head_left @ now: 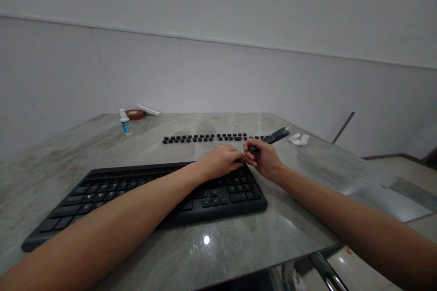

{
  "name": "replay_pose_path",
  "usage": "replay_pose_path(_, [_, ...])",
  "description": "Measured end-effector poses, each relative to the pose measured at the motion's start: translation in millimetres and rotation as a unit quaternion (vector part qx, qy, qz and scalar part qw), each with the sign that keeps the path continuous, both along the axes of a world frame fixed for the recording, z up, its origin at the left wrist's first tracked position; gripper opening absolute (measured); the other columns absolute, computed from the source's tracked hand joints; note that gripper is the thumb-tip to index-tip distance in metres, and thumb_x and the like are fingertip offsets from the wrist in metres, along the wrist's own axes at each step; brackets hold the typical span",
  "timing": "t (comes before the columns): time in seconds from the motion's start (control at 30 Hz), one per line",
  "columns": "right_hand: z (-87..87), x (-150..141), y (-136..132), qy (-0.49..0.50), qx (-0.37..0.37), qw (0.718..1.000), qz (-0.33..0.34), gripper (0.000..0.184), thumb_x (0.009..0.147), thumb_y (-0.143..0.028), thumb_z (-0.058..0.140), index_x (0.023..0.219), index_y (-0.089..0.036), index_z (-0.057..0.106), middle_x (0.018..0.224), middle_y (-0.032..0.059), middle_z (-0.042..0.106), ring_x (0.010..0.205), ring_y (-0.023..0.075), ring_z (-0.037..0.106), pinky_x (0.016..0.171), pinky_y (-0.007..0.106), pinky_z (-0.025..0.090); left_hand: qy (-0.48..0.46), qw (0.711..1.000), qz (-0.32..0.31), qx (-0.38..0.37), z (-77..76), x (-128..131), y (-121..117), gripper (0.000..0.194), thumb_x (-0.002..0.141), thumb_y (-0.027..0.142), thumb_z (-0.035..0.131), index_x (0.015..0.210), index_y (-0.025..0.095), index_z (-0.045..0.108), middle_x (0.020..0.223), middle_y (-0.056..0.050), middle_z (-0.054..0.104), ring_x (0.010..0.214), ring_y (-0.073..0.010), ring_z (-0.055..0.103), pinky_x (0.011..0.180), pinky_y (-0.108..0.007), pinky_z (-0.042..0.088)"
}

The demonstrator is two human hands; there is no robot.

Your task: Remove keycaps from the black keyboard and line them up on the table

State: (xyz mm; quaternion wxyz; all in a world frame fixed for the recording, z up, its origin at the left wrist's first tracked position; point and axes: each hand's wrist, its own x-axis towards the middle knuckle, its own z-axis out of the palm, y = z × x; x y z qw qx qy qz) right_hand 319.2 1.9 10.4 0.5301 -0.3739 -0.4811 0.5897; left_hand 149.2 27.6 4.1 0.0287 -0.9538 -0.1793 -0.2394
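A black keyboard (225, 209) lies on the grey stone-patterned tabletop, set at a slant. My left hand (223, 160) rests over its upper right part, above the number pad. The fingers of that hand are closed near the tips of my right hand; what they pinch, if anything, is too small to make out. My right hand (262, 159), just off the keyboard's far right corner, is wrapped round a slim black tool (280, 134) with a flat, brush-like end pointing away to the right. A small shiny tip shows between the two hands. Behind them stand rows of loose black keycaps (205, 137).
At the back left are a small white spray bottle (125, 123), a reddish-brown round item (135, 114) and a white bar-shaped object (149, 110). A crumpled white tissue (298, 139) lies to the right. The table's right edge drops to the floor.
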Motion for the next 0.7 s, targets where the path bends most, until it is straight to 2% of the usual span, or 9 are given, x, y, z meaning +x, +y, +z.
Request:
replay_pose_path(0.17, [0.5,2,0,-0.04,0.058,0.997,-0.021,0.032,0.074,-0.045,0.055,0.058,-0.017,0.058,0.044,0.0001,0.05,0.039,0.0098,0.042,0.038,0.023,0.027,-0.011,1.0,0.012,-0.008,-0.8,0,-1,0.01,0.086,0.015,0.057,0.093,0.014,0.065,0.084,-0.005,0.066,0.081,-0.0174,0.063,0.076,-0.027,0.048])
replay_pose_path(0.33, [0.4,3,-2,-0.143,0.158,0.977,-0.014,0.032,0.076,-0.041,0.055,0.06,-0.015,0.065,0.046,0.003,0.057,0.043,0.012,0.049,0.045,0.025,0.032,0.008,0.999,-0.029,-0.02,-0.1,-4,0,0.014,0.086,0.011,0.055,0.095,0.014,0.066,0.091,-0.007,0.068,0.088,-0.0193,0.063,0.083,-0.03,0.048])
replay_pose_path(0.43, [2.2,4,-2,-0.138,0.218,0.964,-0.066,0.031,0.08,-0.039,0.054,0.062,-0.016,0.065,0.049,0.0029,0.058,0.049,0.0137,0.053,0.054,0.028,0.038,0.007,1.0,-0.024,-0.015,4.0,-5,-3,0.018,0.086,0.01,0.055,0.1,0.013,0.065,0.091,-0.008,0.068,0.09,-0.0208,0.063,0.087,-0.033,0.047])
replay_pose_path(0.5, [4.7,6,-2,-0.117,0.246,0.956,-0.108,0.029,0.081,-0.037,0.053,0.064,-0.017,0.065,0.051,0.0019,0.057,0.051,0.0136,0.052,0.058,0.028,0.04,-0.014,0.999,-0.013,-0.032,6.4,-6,-5,0.03,0.085,0.011,0.056,0.114,0.015,0.06,0.094,-0.008,0.068,0.092,-0.0209,0.063,0.087,-0.035,0.047])
replay_pose_path(0.6, [8.4,12,0,-0.135,0.272,0.942,-0.14,0.022,0.08,-0.034,0.053,0.069,-0.018,0.065,0.054,0.0,0.056,0.054,0.0133,0.051,0.061,0.029,0.041,-0.094,0.988,-0.004,-0.123,6.5,-5,-7,0.046,0.083,0.01,0.06,0.128,0.018,0.052,0.099,-0.007,0.069,0.093,-0.019,0.064,0.089,-0.035,0.048])
replay_pose_path(0.7, [8.5,18,2,-0.239,0.284,0.915,-0.156,0.014,0.079,-0.029,0.056,0.077,-0.019,0.064,0.056,-0.0018,0.055,0.056,0.0131,0.05,0.061,0.028,0.04,-0.19,0.935,-0.009,-0.299,3.1,-4,-2,0.029,0.081,0.012,0.063,0.11,0.016,0.064,0.098,-0.006,0.072,0.091,-0.0172,0.067,0.089,-0.033,0.049])
